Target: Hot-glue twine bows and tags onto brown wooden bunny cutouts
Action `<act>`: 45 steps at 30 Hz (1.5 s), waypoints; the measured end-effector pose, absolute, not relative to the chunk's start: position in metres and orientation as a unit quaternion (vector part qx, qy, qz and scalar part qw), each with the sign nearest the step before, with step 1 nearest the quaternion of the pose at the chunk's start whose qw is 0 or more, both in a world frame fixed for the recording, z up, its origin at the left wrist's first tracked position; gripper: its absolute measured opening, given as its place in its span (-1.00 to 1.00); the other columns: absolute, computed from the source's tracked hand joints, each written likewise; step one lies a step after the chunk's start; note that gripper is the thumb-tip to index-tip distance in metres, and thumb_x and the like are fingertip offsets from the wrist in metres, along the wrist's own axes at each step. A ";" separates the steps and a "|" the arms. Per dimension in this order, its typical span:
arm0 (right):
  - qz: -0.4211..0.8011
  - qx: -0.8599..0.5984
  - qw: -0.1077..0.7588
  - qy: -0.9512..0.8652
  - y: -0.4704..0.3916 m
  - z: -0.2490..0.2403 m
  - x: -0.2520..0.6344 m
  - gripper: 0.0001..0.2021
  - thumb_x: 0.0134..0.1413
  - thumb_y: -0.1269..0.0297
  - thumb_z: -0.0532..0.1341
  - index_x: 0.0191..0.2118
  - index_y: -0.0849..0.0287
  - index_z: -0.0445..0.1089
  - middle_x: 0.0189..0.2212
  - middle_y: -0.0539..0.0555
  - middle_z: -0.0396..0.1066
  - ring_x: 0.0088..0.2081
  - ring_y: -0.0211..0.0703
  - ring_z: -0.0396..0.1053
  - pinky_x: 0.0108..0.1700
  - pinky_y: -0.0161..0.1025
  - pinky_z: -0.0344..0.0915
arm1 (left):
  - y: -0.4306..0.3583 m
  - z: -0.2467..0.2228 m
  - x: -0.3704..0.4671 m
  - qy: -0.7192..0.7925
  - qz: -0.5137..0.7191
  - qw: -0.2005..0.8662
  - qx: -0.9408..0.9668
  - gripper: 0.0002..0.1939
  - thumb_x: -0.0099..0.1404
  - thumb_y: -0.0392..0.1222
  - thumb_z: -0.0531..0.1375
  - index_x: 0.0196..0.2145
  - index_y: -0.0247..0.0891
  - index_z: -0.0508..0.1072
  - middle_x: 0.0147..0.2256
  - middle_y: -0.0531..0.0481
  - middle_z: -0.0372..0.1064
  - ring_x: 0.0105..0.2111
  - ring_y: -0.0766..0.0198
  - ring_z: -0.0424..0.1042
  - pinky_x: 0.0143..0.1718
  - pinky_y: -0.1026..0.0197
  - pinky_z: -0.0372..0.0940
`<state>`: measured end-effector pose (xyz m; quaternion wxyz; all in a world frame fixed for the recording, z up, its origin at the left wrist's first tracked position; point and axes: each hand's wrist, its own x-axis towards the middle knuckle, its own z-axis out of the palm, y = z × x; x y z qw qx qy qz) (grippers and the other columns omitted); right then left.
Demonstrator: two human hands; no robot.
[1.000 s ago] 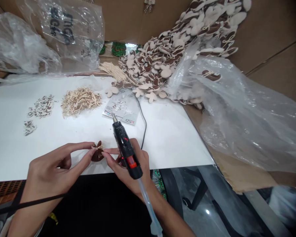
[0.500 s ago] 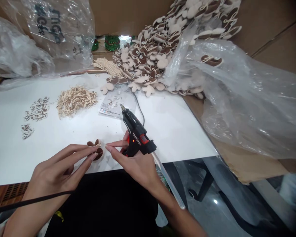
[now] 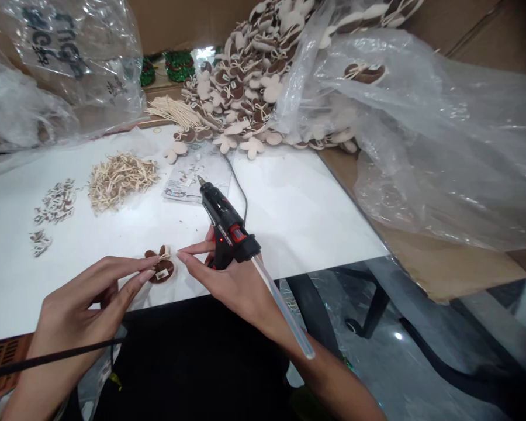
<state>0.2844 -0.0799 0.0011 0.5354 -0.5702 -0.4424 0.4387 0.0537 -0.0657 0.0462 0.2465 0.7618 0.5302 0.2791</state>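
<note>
A small brown felt piece with bunny-like ears [image 3: 167, 273] lies at the table's near edge. It bears a pale cord bow and a little white label. My left hand [image 3: 85, 304] is closed in a pinch at the piece's left side, fingertips touching it by the bow. My right hand [image 3: 232, 286] grips a black glue gun [image 3: 223, 213], its nozzle pointing up and away and its red light lit. The thumb and forefinger of that hand reach toward the bow's right side. A clear glue stick [image 3: 289, 316] sticks out of the gun's rear over my forearm.
Cut cord pieces [image 3: 121, 181] lie heaped left of centre, beside small label scraps [image 3: 56, 202]. A flat printed plastic packet [image 3: 179, 181] sits behind the gun. Many finished-looking felt pieces [image 3: 249, 88] are piled at the back, next to clear plastic sheeting [image 3: 421, 134] on the right.
The view has shifted a little. My left fingers have moved off the felt piece's front, so its white label now shows. My right hand still holds the glue gun.
</note>
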 end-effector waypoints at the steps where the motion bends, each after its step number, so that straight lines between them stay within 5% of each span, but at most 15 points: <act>1: 0.439 -0.569 0.534 -0.445 -0.080 0.002 0.285 -0.75 0.22 0.07 0.57 -0.18 -0.03 0.54 -0.28 -0.05 0.80 -0.42 -0.07 0.65 -0.29 -0.12 0.66 | -0.068 0.046 0.053 0.536 0.274 0.236 0.763 -0.81 0.60 0.10 0.36 0.02 0.12 0.78 -0.06 0.13 0.75 -0.47 0.32 0.43 -0.43 0.16 0.39; 4: 0.436 -0.567 0.536 -0.448 -0.078 0.002 0.285 -0.75 0.22 0.07 0.56 -0.17 -0.04 0.53 -0.26 -0.06 0.81 -0.39 -0.04 0.68 -0.29 -0.12 0.66 | -0.075 0.045 0.049 0.539 0.258 0.213 0.773 -0.78 0.59 0.14 0.35 0.03 0.10 0.75 0.00 0.17 0.69 -0.50 0.35 0.28 -0.43 0.12 0.36; 22: 0.415 -0.536 0.458 -0.575 -0.083 -0.018 0.286 -0.59 0.25 0.16 0.60 -0.05 -0.08 0.35 -0.17 -0.09 0.86 -0.44 0.01 0.73 -0.36 -0.16 0.54 | -0.083 0.025 0.032 0.518 0.192 0.093 0.828 -0.69 0.73 0.16 0.27 0.19 0.07 0.74 0.09 0.00 0.66 -0.52 0.46 0.44 -0.39 0.27 0.37; 36: 0.490 -0.512 0.421 -0.566 -0.086 0.007 0.289 -0.74 0.44 0.04 0.48 0.02 -0.09 0.43 0.03 0.04 0.84 -0.04 0.17 0.83 -0.11 -0.07 0.69 | -0.074 0.019 0.034 0.454 0.249 0.164 0.839 -0.83 0.72 -0.06 0.32 0.15 0.04 0.71 0.12 0.04 0.62 -0.51 0.50 0.38 -0.45 0.32 0.35; 45: 0.445 -0.519 0.439 -0.583 -0.084 -0.005 0.287 -0.67 0.40 0.10 0.55 0.01 -0.11 0.38 -0.05 -0.03 0.86 -0.35 0.03 0.78 -0.21 -0.10 0.68 | -0.072 0.016 0.036 0.450 0.257 0.162 0.840 -0.84 0.69 -0.13 0.33 0.13 0.02 0.70 0.09 0.07 0.63 -0.52 0.52 0.35 -0.48 0.34 0.33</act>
